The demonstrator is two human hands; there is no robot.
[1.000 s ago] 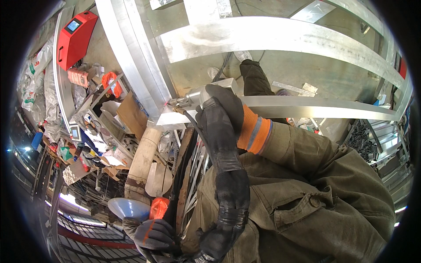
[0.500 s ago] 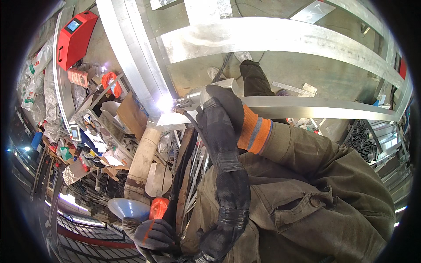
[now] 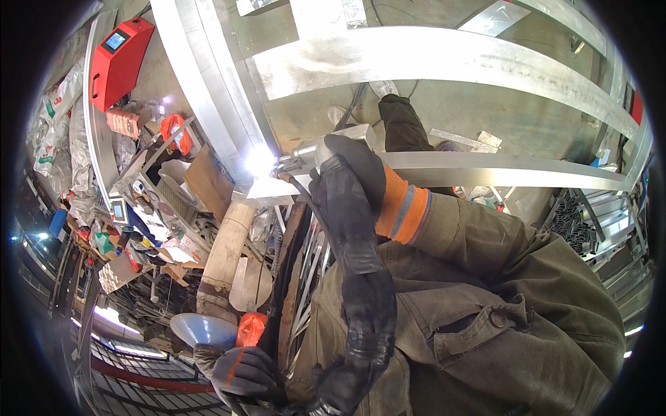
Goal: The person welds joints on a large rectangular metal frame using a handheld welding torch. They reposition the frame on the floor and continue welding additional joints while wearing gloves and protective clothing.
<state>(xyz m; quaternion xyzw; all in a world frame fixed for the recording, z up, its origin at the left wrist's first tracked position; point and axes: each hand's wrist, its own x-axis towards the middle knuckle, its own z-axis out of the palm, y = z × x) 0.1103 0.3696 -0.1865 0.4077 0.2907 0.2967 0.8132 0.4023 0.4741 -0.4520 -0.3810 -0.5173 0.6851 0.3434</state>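
My right hand [image 3: 357, 163], in a dark glove with an orange cuff, is closed around a silver welding gun [image 3: 305, 154]. A glaring white arc [image 3: 260, 161] burns at the gun's tip, on the corner where two aluminium beams meet, and hides the joint. From the gun a thick cable [image 3: 368, 298] wrapped in black runs down across my body. At the lower left my left hand [image 3: 246, 373], in a grey glove with an orange line, has its fingers curled closed. What they grip is hidden. Just above it is a pale blue dish-shaped thing [image 3: 201, 330].
A wide aluminium beam [image 3: 430, 59] arches across the far side, with another long beam [image 3: 499, 168] nearer me. A red machine with a screen [image 3: 121, 62] stands at far left. Cardboard, plastic bags and scrap crowd the left. A person's dark trouser leg [image 3: 404, 125] shows beyond the beam.
The arc's glare looks a little larger. My right hand and the gun hold almost the same place, and the cable has shifted only slightly. The left hand stays put.
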